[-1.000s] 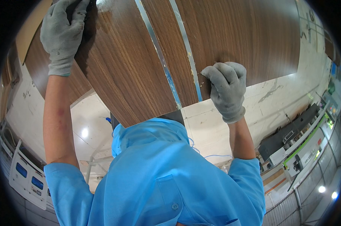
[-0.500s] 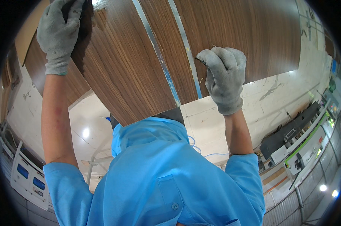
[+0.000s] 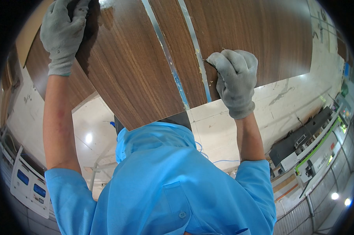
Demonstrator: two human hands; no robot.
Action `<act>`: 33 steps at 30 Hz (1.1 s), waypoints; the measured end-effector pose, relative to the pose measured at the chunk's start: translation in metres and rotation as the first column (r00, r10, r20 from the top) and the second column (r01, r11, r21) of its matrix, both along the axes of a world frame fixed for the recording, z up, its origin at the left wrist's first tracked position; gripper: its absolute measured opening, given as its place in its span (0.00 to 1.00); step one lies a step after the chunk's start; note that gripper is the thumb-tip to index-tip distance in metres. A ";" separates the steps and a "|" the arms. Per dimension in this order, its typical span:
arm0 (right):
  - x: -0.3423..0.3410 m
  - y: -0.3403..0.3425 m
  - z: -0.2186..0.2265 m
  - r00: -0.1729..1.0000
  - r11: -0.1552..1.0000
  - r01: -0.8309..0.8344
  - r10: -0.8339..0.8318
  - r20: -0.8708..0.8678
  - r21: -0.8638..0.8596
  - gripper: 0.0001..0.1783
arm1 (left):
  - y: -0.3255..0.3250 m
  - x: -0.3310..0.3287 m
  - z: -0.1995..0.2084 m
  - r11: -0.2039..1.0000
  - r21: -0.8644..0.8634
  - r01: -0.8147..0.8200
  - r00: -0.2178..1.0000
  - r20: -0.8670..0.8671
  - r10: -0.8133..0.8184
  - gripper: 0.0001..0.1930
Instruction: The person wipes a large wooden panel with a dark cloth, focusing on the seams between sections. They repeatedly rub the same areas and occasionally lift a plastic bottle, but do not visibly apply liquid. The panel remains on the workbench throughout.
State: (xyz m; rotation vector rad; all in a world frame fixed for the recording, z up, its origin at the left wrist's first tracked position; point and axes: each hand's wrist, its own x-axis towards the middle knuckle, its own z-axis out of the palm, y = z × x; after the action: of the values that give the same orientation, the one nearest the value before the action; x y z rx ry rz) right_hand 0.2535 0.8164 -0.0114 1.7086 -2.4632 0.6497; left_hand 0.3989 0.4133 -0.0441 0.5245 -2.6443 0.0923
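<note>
A large brown wood-grain panel (image 3: 126, 70) spans the upper part of the head view. Two narrow pale strips run down it: a left strip (image 3: 161, 39) and a right strip (image 3: 195, 43), both with bluish lower ends and yellowish crumbs. My left hand (image 3: 63, 33), in a grey glove, lies at the panel's upper left edge, thumb and fingers apart; the fingertips are partly cut off by the picture. My right hand (image 3: 236, 80), also gloved, is closed just right of the right strip, over the panel. A thin dark tip shows at its fingers; the rest is hidden.
Another wood-grain board (image 3: 59, 74) lies under the panel at the left. Below is a pale floor (image 3: 279, 105) with a blue cord (image 3: 226, 160). A white cabinet with blue windows (image 3: 30, 184) stands at far left, a white-and-green machine (image 3: 322, 156) at far right.
The strips appear slightly farther right, most at their upper ends. My closed right hand has shifted a little right, and less of the dark tip shows. My left hand has hardly moved.
</note>
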 end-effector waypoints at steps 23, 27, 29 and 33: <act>0.014 0.019 0.004 1.000 1.000 -0.003 0.003 -0.014 0.016 0.20 | 0.011 -0.008 0.009 0.999 0.033 0.026 1.000 -0.015 -0.026 0.17; 0.014 0.020 0.004 1.000 1.000 0.010 -0.010 0.007 0.020 0.19 | 0.001 -0.002 0.004 0.998 0.016 0.056 0.998 -0.019 -0.055 0.17; 0.012 0.017 0.004 1.000 1.000 0.014 -0.014 0.012 0.006 0.19 | 0.001 0.000 0.002 0.999 0.005 0.048 0.999 -0.009 -0.048 0.17; 0.010 0.015 0.001 1.000 1.000 0.021 -0.021 -0.009 0.003 0.18 | 0.004 0.000 0.002 1.000 0.019 -0.009 1.000 0.023 0.009 0.17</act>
State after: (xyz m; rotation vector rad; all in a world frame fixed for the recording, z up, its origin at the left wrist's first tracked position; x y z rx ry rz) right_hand 0.2636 0.8311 -0.0103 1.6808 -2.4743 0.6348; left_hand 0.3984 0.4177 -0.0420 0.5450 -2.6677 0.0758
